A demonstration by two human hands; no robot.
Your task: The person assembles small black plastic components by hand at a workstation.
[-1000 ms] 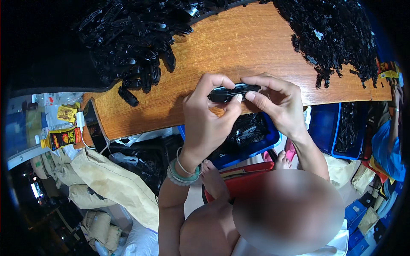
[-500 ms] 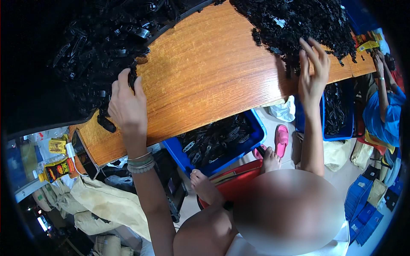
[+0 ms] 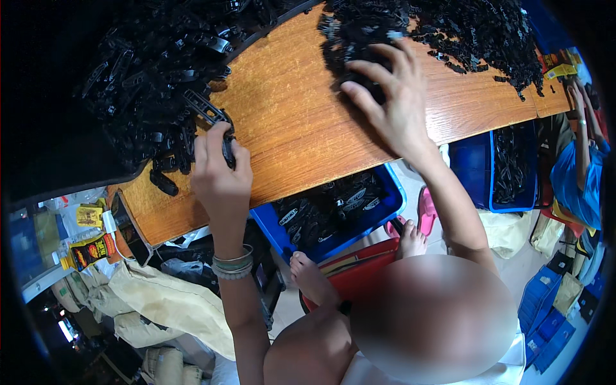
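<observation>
At the left of the wooden table, my left hand (image 3: 221,167) pinches a long black plastic part (image 3: 228,149) between thumb and fingers. Another black slotted piece (image 3: 204,106) lies by its fingertips, at the edge of a large heap of glossy black plastic parts (image 3: 138,83). My right hand (image 3: 398,96) reaches over the table with fingers apart and curved. It rests against a clump of small black pieces (image 3: 350,38), partly covered by the fingers. More small black pieces (image 3: 487,32) are piled to the right of that hand.
Under the wooden table (image 3: 289,109) sits a blue bin (image 3: 401,199) holding black parts. Another blue bin (image 3: 513,205) stands further right. Pink slippers (image 3: 427,212) and a red stool (image 3: 353,273) are below. A person in a blue shirt (image 3: 577,183) works at far right.
My right hand has moved left, and a clump of small black pieces has shifted left with it, away from the pile. My left hand has moved slightly right and nearer, with the black part.
</observation>
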